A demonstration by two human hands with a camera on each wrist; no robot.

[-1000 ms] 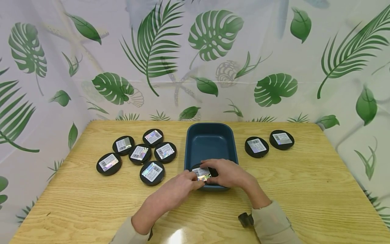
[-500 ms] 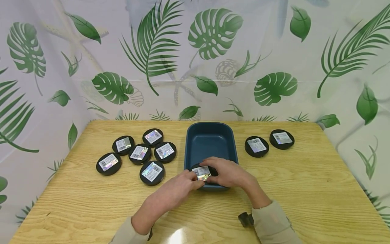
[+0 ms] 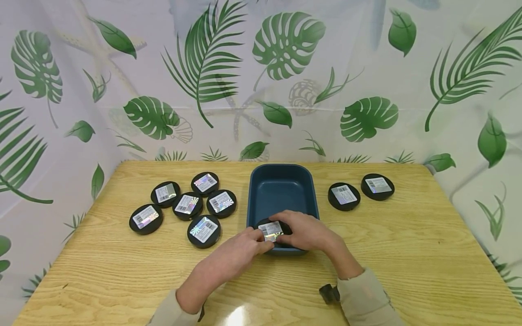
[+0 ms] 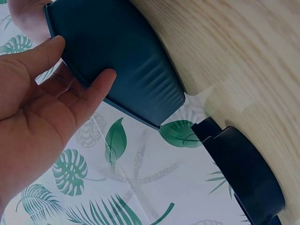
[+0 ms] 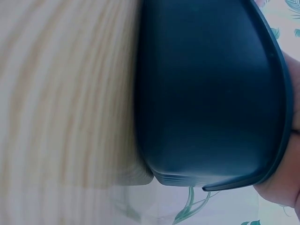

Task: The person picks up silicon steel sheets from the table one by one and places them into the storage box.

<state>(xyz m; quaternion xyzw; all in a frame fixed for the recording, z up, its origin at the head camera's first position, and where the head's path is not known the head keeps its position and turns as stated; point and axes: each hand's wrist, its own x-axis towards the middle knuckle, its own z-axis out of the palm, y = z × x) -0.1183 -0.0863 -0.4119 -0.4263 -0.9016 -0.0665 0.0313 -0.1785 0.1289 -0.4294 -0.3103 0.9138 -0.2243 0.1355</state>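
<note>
A black round case [image 3: 271, 230] with a shiny white label lies inside the near end of the dark blue bin [image 3: 281, 168]. My right hand [image 3: 303, 231] holds its right side between thumb and fingers. From the left, my left hand [image 3: 240, 251] reaches over the near rim and grips the case's left edge. In the left wrist view, the left hand [image 4: 44, 98] lies along the rim of the bin [image 4: 117, 56], some fingers hidden behind it. The bin's wall [image 5: 211, 93] fills much of the right wrist view, with part of the right hand [image 5: 286, 173] past its rim.
Several similar black cases [image 3: 187, 206] lie in a cluster left of the bin. Two more, one nearer [image 3: 344, 196] and a farther case [image 3: 377, 186], lie to the right. All rest on a wooden table [image 3: 408, 271] backed by a leaf-patterned cloth [image 3: 244, 81].
</note>
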